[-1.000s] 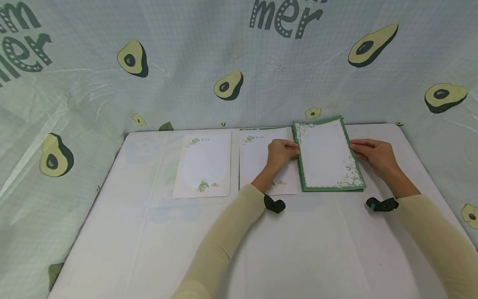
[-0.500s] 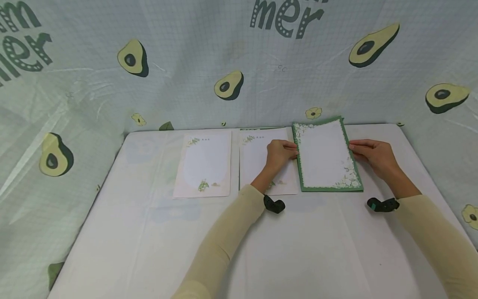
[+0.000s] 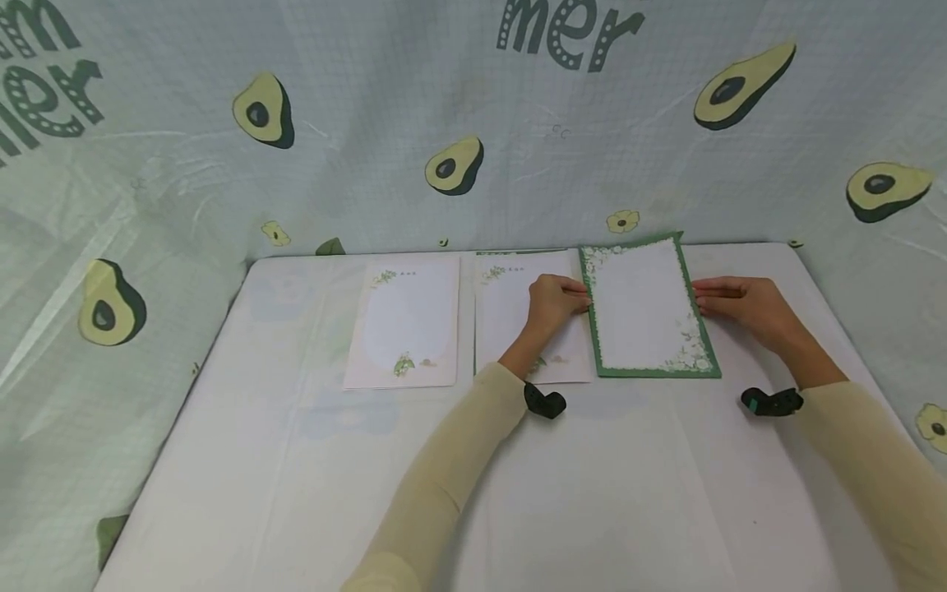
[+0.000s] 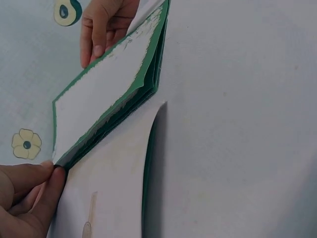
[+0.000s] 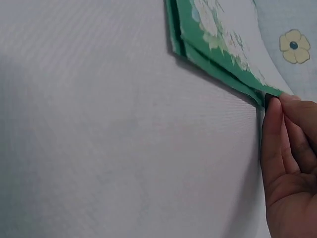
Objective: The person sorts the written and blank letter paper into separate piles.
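Several sheets of green-bordered floral paper stand together as a stack at the back right of the table, bowed slightly, the front sheet mostly white. My left hand pinches the stack's left edge between thumb and fingers. On the opposite edge, my right hand does the same. In the left wrist view, separate layers show along the lower edge of the green-bordered paper. The right wrist view shows thumb and fingertips at the edge of the green paper, where two layers stand slightly apart.
Just left of the stack lies a pale printed sheet, partly under my left hand, with green edges showing beneath it. Farther left is a similar pale sheet with leaf prints. A cloth printed with avocados hangs behind the white table.
The stack's sheets, offset at the lower right corner a second ago, now line up there. My right wrist has shifted slightly right; my left hand has barely moved.
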A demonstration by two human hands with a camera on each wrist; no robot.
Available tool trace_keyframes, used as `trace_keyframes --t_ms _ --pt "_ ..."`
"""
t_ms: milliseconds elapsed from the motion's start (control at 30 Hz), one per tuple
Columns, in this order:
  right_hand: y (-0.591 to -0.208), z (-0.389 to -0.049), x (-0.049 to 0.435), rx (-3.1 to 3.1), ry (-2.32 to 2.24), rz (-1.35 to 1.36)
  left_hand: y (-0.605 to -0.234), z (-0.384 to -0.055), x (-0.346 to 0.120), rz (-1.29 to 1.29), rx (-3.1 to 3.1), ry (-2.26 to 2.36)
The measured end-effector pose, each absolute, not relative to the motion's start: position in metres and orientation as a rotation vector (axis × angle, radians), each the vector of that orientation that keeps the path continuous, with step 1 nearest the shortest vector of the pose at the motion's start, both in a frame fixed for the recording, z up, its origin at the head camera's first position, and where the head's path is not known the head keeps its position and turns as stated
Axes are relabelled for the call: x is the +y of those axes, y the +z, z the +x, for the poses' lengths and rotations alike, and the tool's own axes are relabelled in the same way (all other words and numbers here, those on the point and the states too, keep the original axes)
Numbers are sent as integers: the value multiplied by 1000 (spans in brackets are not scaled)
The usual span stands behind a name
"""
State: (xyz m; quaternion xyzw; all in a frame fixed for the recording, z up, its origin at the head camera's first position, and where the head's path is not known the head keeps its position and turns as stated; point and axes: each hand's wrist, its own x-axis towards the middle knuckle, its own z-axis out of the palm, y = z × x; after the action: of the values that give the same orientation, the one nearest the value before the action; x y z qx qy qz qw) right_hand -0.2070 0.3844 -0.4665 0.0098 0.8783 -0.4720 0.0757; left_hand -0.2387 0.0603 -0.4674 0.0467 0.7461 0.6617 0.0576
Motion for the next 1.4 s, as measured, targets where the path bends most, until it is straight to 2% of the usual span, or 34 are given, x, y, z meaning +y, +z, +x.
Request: trace_keyframes --t_ms 833,1133,1400 --pt "-467 -203 379 2702 -1381 93 -465 -241 58 224 2600 1701" --pt "-459 -196 371 2948 -1149 53 -459 -238 35 282 2606 1704" --pt "-449 -196 351 2924 -1226 -57 -454 -235 8 328 2594 1664"
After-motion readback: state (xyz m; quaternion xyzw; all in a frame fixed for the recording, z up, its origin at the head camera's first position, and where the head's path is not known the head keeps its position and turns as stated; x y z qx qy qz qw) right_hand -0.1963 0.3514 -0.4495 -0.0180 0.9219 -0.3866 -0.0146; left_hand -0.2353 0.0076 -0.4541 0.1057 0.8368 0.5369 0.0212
